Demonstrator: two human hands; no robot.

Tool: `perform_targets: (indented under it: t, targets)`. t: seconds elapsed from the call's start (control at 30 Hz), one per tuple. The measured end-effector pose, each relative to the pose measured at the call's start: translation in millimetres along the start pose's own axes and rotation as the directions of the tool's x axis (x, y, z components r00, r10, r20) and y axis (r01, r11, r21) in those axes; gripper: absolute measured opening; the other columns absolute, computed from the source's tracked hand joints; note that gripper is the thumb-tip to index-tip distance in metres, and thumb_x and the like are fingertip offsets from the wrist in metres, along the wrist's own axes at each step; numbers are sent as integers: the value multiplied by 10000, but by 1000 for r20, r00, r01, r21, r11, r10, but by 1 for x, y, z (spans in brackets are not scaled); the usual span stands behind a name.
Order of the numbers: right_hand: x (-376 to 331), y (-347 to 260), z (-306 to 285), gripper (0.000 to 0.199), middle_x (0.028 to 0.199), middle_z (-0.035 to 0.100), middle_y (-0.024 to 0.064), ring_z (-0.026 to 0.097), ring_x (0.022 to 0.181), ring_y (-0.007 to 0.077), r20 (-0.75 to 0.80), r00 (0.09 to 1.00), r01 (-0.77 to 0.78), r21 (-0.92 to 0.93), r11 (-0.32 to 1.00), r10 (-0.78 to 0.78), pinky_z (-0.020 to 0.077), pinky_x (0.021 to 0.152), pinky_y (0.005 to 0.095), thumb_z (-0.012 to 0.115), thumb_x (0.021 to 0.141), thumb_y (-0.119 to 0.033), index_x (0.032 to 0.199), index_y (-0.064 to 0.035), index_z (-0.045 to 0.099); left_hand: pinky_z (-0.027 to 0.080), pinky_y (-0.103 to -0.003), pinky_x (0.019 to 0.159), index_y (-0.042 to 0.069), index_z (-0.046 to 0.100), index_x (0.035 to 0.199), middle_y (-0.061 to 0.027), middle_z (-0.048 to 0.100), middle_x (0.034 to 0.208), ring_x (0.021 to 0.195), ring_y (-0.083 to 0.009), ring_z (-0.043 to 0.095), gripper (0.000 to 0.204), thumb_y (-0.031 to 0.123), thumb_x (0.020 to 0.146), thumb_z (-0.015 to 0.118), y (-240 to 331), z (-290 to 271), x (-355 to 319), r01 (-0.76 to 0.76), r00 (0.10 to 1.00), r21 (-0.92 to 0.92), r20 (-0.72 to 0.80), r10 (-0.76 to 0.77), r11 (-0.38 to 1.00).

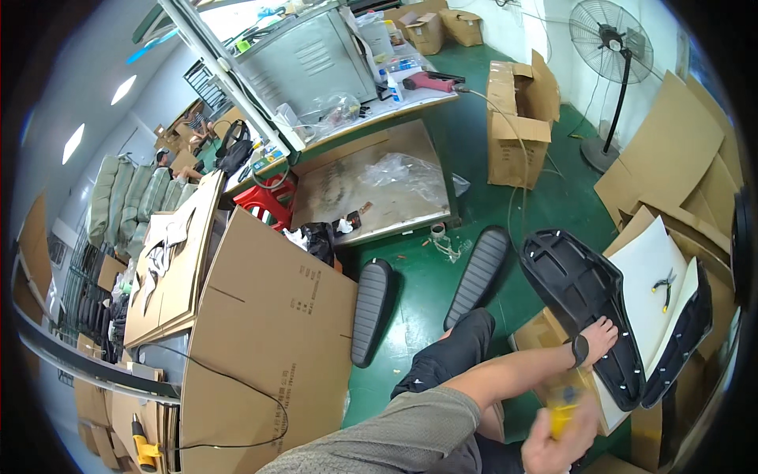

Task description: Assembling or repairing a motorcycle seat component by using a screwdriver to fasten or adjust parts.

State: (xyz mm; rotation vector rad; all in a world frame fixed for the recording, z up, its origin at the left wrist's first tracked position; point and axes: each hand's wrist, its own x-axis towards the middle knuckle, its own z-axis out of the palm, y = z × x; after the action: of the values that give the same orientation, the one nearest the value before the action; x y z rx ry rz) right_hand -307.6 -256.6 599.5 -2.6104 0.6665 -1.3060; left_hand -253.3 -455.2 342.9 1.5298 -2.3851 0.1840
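An upturned black plastic seat base, ribbed and dotted with small white bits, lies on a board and box at the right. My left hand, a dark watch at its wrist, has its fingers bent over the lower part of this base. Closer to me, my right hand is closed round a yellow tool; motion blur hides its exact kind. Beside the base, a pair of pliers with yellow and black handles rests on a white sheet. A second black seat base lies farther right.
Two black ribbed seats stand on the green floor left of my knee. Large cardboard sheets rise at the left. A workbench holds a pink tool. An open carton and a fan are farther back.
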Motion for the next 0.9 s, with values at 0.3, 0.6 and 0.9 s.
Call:
perform_targets:
  t: [0.3,0.6,0.9]
  targets:
    - [-58,31,1,533,1140,669,181,648,977,269,-44,554,-733,446,513,831,514,888,383,651,952,-128,1411,78,475,440,-423,961,50,685,1070,-122,623,1085,1096,-298,569,474,270,661,778,-3,-36,1,-15,997,-139,69,25,990]
    - [-185,89,46,460,939,588,26,531,695,79,-31,203,-858,475,193,979,486,611,235,627,1013,-140,1425,20,495,415,-426,1061,-12,538,1309,-143,555,1202,1169,-311,530,901,411,601,902,-17,-63,0,-9,977,-145,210,40,989]
    - [-259,122,57,483,963,606,43,539,742,89,-87,149,-922,347,170,985,482,661,250,644,989,-145,1426,2,504,413,-466,1062,-4,569,1302,-171,610,1236,1211,-354,548,890,475,614,867,-31,-111,9,-180,973,-137,121,197,974]
